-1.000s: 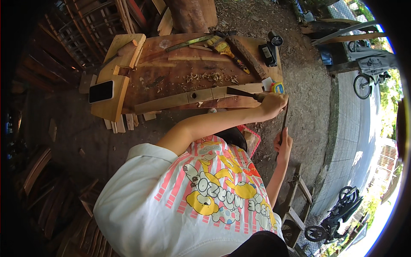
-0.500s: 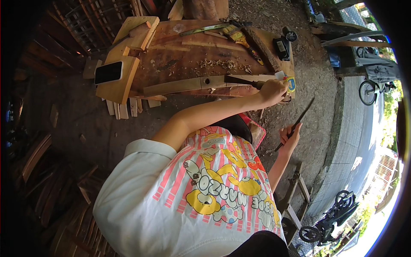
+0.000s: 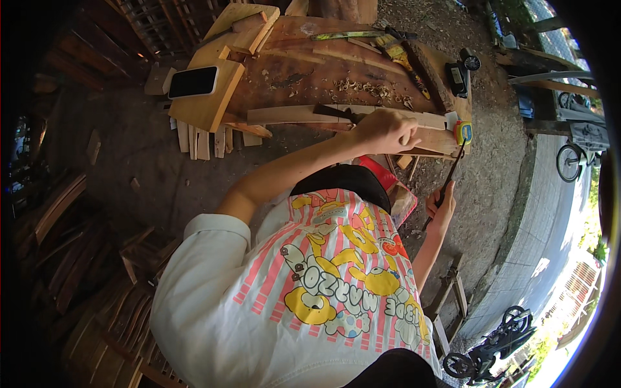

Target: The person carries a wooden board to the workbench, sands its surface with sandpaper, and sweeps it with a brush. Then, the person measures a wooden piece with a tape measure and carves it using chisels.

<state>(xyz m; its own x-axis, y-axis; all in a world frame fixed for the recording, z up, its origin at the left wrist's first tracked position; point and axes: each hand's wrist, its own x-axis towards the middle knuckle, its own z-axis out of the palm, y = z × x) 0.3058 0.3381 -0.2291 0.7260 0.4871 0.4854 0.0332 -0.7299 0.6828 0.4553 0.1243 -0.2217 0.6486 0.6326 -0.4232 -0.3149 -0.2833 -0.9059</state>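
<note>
A chisel (image 3: 331, 112) with a dark flat blade is in my left hand (image 3: 387, 129), fingers closed around its handle. Its blade points left and lies over a pale wooden strip (image 3: 275, 116) along the bench's near edge. Whether the blade touches the strip, I cannot tell. My right hand (image 3: 442, 205) grips a long, thin, dark tool (image 3: 455, 161), held slanting upward off the bench's right side; its exact kind is unclear. In the picture, its tip comes close to a yellow-and-blue tape measure (image 3: 463, 132) at the bench's right end.
Wood shavings (image 3: 372, 88) are scattered on the workbench (image 3: 291, 58). Behind them lie a yellow-and-black tool (image 3: 394, 52) and a dark wooden piece (image 3: 428, 71). A phone (image 3: 193, 82) rests on a block at left. Wood offcuts (image 3: 204, 143) and a red object (image 3: 378, 171) are below the bench edge.
My left hand has moved left along the strip with the chisel, away from the tape measure; the blade now covers the strip's round hole. The right hand's tool stands steeper, nearer the tape measure.
</note>
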